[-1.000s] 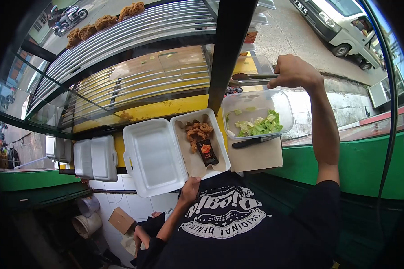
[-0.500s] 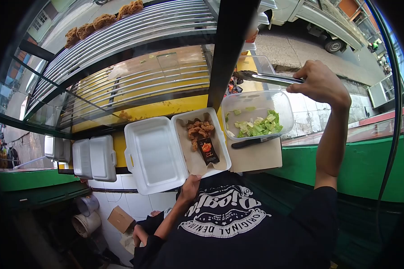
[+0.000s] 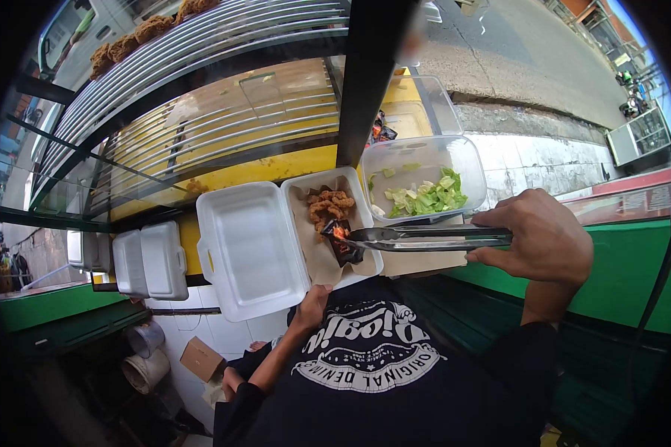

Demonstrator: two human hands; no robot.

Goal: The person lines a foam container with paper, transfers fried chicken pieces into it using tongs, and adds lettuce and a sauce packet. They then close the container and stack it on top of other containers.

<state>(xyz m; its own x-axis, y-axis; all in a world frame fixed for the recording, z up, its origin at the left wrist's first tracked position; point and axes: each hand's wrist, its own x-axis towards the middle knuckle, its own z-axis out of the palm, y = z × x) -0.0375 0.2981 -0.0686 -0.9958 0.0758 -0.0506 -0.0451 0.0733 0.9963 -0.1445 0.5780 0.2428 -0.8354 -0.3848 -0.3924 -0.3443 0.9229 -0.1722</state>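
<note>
In the head view, my left hand (image 3: 315,304) grips the near rim of an open white foam takeaway box (image 3: 250,253). The box's right half is lined with brown paper (image 3: 332,277) and holds pieces of fried chicken (image 3: 328,205). My right hand (image 3: 544,237) is closed around metal tongs (image 3: 440,240), which reach left over the box. At their tips is a sauce sachet (image 3: 339,230), dark with an orange print, overlapping another dark sachet (image 3: 348,253) on the paper. Behind the tongs stands a clear plastic tub (image 3: 470,167) with chopped lettuce (image 3: 429,197).
Closed foam boxes (image 3: 164,261) stand at left. A glass display case with a wire rack (image 3: 201,82) and fried chicken (image 3: 153,30) rises behind. More sachets (image 3: 384,130) lie beyond the tub. Below left, another person's hand (image 3: 231,381) is near a cardboard box (image 3: 201,359).
My right hand has come down and toward me with the tongs, from above the sachets behind the tub to over the foam box. A second sachet now shows at the tips.
</note>
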